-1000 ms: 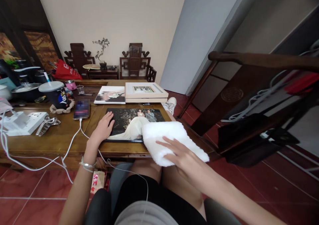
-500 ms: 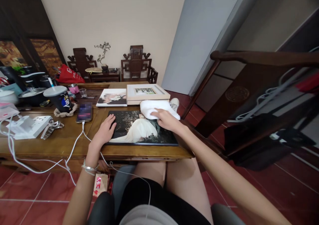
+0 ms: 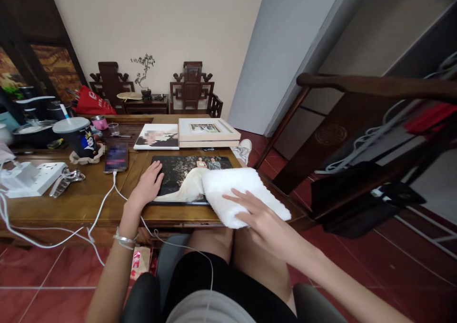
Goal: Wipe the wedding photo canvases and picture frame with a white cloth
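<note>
A dark photo panel (image 3: 176, 175) with a couple in wedding dress lies flat on the wooden table in front of me. My left hand (image 3: 148, 185) rests on its left edge, fingers stretched out and holding nothing. Over the panel's right part lies a thick white fluffy cloth (image 3: 228, 180), hanging a little past the table's front edge. My right hand (image 3: 255, 216) grips this cloth from above, with the thumb hidden. The cloth hides the panel's right end.
Behind the panel are a white-edged photo print (image 3: 157, 137) and stacked pale picture frames (image 3: 210, 132). To the left are a phone (image 3: 116, 157) on a white charging cable, a lidded cup (image 3: 80, 137), a clear hair claw (image 3: 67, 182) and a power strip (image 3: 39, 177).
My right hand has drawn the white cloth from the panel's far right corner toward me, down to the front edge. The couple in the picture now shows. My left hand stays on the left edge.
</note>
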Motion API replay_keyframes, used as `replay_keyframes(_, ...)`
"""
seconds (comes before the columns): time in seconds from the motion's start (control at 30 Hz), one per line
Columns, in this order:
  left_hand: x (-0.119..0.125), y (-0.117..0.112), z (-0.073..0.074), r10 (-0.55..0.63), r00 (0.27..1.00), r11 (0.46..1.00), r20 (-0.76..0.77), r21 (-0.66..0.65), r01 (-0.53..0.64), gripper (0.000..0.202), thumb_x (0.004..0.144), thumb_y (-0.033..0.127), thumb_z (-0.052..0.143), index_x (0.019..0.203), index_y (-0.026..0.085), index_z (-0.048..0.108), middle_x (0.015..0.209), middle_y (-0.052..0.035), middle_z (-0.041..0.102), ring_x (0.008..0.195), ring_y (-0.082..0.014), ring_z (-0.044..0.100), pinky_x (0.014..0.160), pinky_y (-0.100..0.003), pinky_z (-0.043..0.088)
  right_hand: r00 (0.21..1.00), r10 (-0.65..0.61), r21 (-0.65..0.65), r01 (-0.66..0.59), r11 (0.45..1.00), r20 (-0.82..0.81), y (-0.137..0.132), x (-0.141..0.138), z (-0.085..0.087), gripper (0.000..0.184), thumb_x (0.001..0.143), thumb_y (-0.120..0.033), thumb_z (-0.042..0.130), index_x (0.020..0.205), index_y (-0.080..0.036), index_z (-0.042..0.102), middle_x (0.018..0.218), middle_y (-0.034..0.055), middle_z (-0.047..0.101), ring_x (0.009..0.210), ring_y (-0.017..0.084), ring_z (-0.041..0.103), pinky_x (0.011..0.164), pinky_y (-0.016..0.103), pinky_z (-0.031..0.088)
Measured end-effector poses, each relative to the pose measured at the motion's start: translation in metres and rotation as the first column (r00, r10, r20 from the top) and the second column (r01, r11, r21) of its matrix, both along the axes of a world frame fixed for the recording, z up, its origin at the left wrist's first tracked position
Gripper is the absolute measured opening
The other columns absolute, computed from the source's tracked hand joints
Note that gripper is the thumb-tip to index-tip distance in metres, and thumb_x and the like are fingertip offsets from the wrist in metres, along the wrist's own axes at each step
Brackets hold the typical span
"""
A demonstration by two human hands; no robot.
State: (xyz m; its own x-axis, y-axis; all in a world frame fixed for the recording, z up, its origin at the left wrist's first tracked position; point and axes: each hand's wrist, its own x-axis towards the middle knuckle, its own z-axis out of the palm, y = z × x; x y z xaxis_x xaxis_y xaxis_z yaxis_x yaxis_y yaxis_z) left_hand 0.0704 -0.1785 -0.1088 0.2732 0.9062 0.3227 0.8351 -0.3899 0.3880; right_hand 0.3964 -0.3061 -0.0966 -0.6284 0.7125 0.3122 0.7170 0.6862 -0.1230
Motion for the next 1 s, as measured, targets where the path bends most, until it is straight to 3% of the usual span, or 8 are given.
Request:
replay_keyframes(0.13,-0.001,0.0,0.0,0.0,1.0,1.0,-0.006,-0.006,0.0,0.051,0.095,0.031,0.033,0.133,0.003,0.049,0.147,-0.0183,0.042,0.14,-0.0232,0.035,0.117,-0.041,0.026,0.999,-0.033,0.011,0.033,0.999,-0.01,0.032,-0.003,0.002,0.055,0.06,0.006,0.039,0.102,-0.016,0.067,0.14,0.0116,0.052,0.139,0.03,0.034,0.111,0.055,0.031)
replay_keyframes(0.37,-0.002,0.0,0.0,-0.002,1.0,1.0,0.026,0.003,0.002,0.048,0.094,0.031,0.034,0.133,0.009,0.05,0.147,-0.0158,0.043,0.139,-0.0232,0.036,0.116,-0.044,0.028,0.985,-0.166,-0.002,0.167,0.986,0.055,0.132,-0.019,0.019,0.056,0.063,0.004,0.039,0.109,-0.012,0.066,0.119,0.0177,0.063,0.12,0.029,0.054,0.099,0.042,0.042)
replay_keyframes(0.47,-0.002,0.0,0.0,0.007,1.0,1.0,0.026,0.006,-0.007,0.049,0.094,0.032,0.034,0.132,0.006,0.051,0.146,-0.0175,0.043,0.139,-0.0243,0.036,0.116,-0.044,0.028,0.978,-0.199,0.017,0.198,0.98,0.062,0.151,-0.022,0.023,0.053,0.065,0.003,0.039,0.108,-0.012,0.066,0.112,0.0172,0.065,0.111,0.029,0.059,0.093,0.038,0.046)
replay_keyframes(0.6,-0.002,0.001,-0.002,0.0,0.999,1.0,0.034,0.015,0.0,0.048,0.093,0.031,0.036,0.133,0.01,0.05,0.146,-0.0143,0.044,0.139,-0.0235,0.037,0.116,-0.044,0.028,0.985,-0.17,0.033,0.169,0.985,0.042,0.132,-0.018,0.015,0.055,0.064,0.005,0.038,0.108,-0.012,0.066,0.12,0.0183,0.062,0.12,0.03,0.054,0.1,0.044,0.041)
replay_keyframes(0.87,0.004,-0.002,0.002,0.027,1.0,0.999,0.014,-0.019,-0.027,0.05,0.094,0.029,0.034,0.134,0.002,0.049,0.146,-0.0186,0.043,0.14,-0.0236,0.034,0.117,-0.039,0.026,0.999,-0.028,0.021,0.028,0.999,-0.034,0.021,0.005,-0.003,0.054,0.06,0.008,0.038,0.097,-0.02,0.066,0.143,0.0071,0.049,0.141,0.028,0.028,0.113,0.056,0.028)
replay_keyframes(1.0,0.005,-0.003,0.002,0.029,1.0,0.999,0.006,-0.018,-0.029,0.05,0.094,0.028,0.034,0.134,0.001,0.048,0.147,-0.0189,0.042,0.14,-0.0241,0.034,0.117,-0.04,0.025,1.0,0.0,-0.001,0.0,1.0,-0.015,0.0,0.001,0.0,0.053,0.06,0.008,0.038,0.093,-0.021,0.066,0.145,0.0054,0.047,0.142,0.027,0.027,0.113,0.058,0.028)
